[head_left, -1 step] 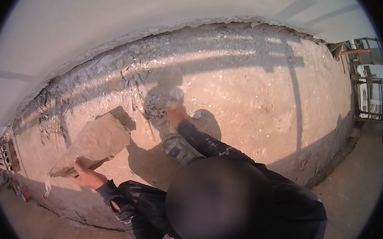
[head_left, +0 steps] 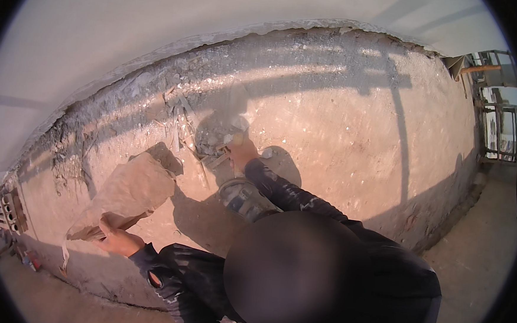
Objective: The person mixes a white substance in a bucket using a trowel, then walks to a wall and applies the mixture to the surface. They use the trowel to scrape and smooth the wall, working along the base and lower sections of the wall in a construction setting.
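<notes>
My left hand (head_left: 118,240) is closed on the gathered mouth of a dusty brown sack (head_left: 136,185), at lower left. The sack lies bulging on the ground, its far end toward the rubble. Farther off, my right hand (head_left: 244,153) is down at a heap of broken grey rubble (head_left: 212,136) in shadow. Its fingers are curled around something I cannot make out. Close to the fingertips is a pale lump (head_left: 238,138). Below that hand, part of a patterned trouser leg or boot (head_left: 244,199) shows.
Thin wood strips (head_left: 190,135) lie left of the rubble. A ragged-edged pale wall (head_left: 160,19) curves along the far side. At far left are blocks with round holes (head_left: 9,212); at far right stands a dark metal frame (head_left: 500,132). Dusty ground (head_left: 342,149) spreads right.
My right hand has shifted slightly to the right at the rubble, and its forearm with it. The left hand and the sack have hardly moved.
</notes>
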### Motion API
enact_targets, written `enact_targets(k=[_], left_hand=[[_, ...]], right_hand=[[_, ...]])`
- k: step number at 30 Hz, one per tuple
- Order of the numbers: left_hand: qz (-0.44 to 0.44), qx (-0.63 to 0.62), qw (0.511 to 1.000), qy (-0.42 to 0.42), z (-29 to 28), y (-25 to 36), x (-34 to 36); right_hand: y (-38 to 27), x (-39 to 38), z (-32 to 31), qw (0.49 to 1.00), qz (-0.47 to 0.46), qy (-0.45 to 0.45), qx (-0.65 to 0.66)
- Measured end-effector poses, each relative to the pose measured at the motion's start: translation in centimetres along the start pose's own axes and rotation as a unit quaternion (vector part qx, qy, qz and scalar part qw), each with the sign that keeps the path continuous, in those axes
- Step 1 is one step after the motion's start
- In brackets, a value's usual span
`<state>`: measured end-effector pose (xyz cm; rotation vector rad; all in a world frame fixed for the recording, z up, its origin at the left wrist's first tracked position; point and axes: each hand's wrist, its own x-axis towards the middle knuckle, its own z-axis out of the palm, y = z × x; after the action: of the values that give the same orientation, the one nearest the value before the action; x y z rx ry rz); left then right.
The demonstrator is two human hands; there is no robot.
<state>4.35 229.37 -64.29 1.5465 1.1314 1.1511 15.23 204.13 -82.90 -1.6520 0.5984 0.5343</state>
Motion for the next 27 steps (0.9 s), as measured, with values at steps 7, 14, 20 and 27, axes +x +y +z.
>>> enact_targets(k=[7, 14, 20, 27], left_hand=[[-0.016, 0.018, 1.0, -0.002, -2.7, -0.6, 0.8], [0.034, 0.007, 0.999, -0.001, -3.9, -0.8, 1.4], [0.006, 0.004, 0.999, 0.042, -6.4, -1.0, 2.1], [0.006, 0.05, 0.998, 0.049, -6.3, 0.8, 1.7]], right_hand=[[-0.4, -0.3, -4.7, 0.988, -0.007, 0.122, 0.091], [3.3, 0.5, 0.7, 0.994, -0.077, 0.01, -0.076], [1.6, -1.8, -3.2, 0.991, 0.007, 0.125, 0.038], [-0.8, -1.1, 0.6, 0.996, -0.013, -0.005, 0.087]])
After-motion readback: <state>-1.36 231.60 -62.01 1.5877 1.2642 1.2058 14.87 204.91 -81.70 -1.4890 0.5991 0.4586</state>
